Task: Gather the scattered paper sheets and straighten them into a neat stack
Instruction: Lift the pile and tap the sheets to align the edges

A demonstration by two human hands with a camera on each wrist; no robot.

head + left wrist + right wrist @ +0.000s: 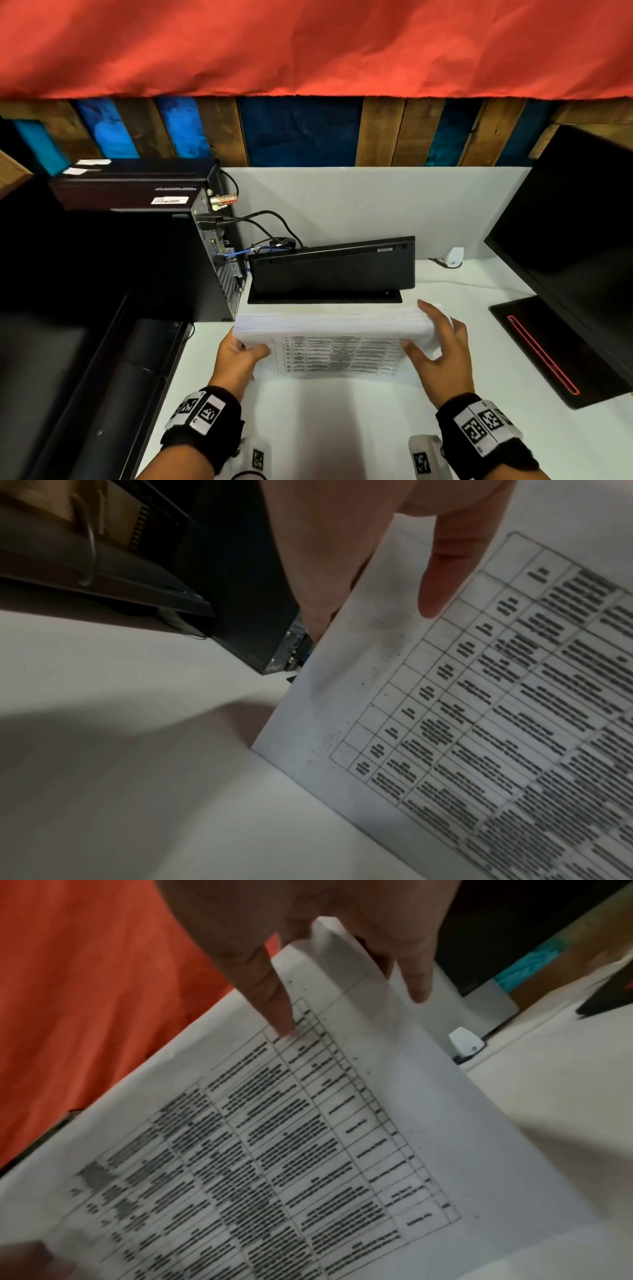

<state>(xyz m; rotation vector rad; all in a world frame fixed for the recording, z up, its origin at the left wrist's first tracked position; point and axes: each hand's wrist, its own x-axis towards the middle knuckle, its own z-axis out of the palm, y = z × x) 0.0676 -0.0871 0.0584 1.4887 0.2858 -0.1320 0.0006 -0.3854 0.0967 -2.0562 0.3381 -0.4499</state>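
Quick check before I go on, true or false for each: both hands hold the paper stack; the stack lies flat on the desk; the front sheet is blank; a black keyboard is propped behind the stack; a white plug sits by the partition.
1. Both the left hand and the right hand hold the paper stack. True.
2. The stack lies flat on the desk. False: it stands on its lower edge.
3. The front sheet is blank. False: it carries a printed table.
4. A black keyboard is propped behind the stack. True.
5. A white plug sits by the partition. True.
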